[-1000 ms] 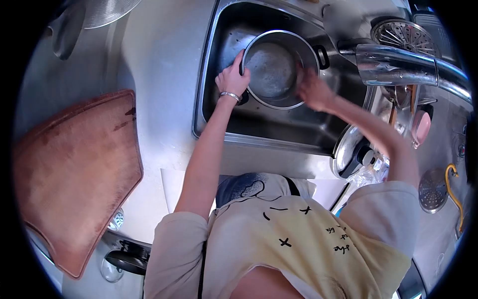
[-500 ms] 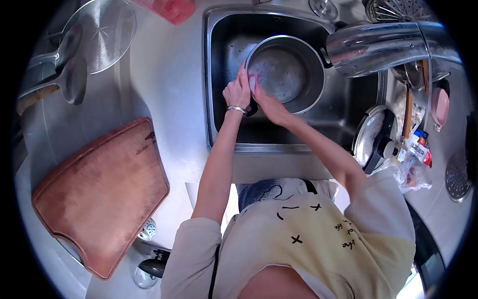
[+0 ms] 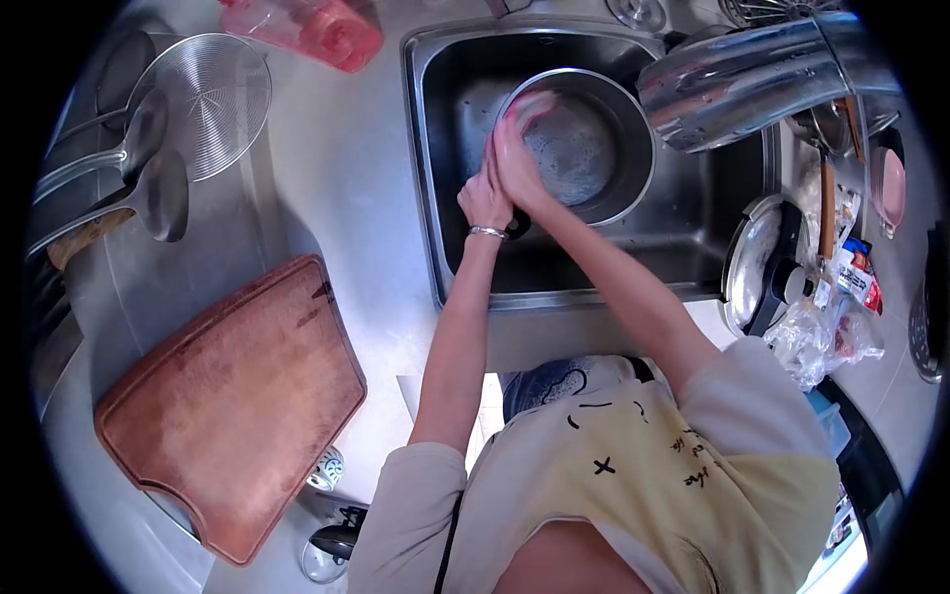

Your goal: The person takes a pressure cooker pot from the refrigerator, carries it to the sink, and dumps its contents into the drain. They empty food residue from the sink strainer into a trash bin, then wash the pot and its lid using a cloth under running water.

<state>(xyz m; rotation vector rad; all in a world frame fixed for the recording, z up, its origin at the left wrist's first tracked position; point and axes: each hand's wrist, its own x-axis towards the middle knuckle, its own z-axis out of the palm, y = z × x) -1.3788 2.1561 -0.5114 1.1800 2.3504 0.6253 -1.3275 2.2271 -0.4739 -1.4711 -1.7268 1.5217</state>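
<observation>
A deep metal pot (image 3: 636,148) stands in the sink, with a little cloudy, sudsy water on its bottom. My left hand (image 3: 485,201) is closed on the pot's near-left rim, beside its dark handle (image 3: 518,226). Reaching over that rim, my right hand (image 3: 517,163) presses a pink-and-white sponge (image 3: 539,102) against the inner wall at the upper left. Motion blurs the sponge and the fingertips, so its exact shape is unclear.
The steel sink (image 3: 465,282) surrounds the pot. A shiny metal cylinder (image 3: 742,84) juts over its right side. A pot lid (image 3: 757,262) leans at the right edge. Left are a wooden cutting board (image 3: 237,406), ladles and a round strainer (image 3: 208,99); a red plastic container (image 3: 322,35) is behind.
My right hand has slid the sponge up along the pot's inner left wall, away from me. My left hand stays at the rim. The whole view has shifted slightly.
</observation>
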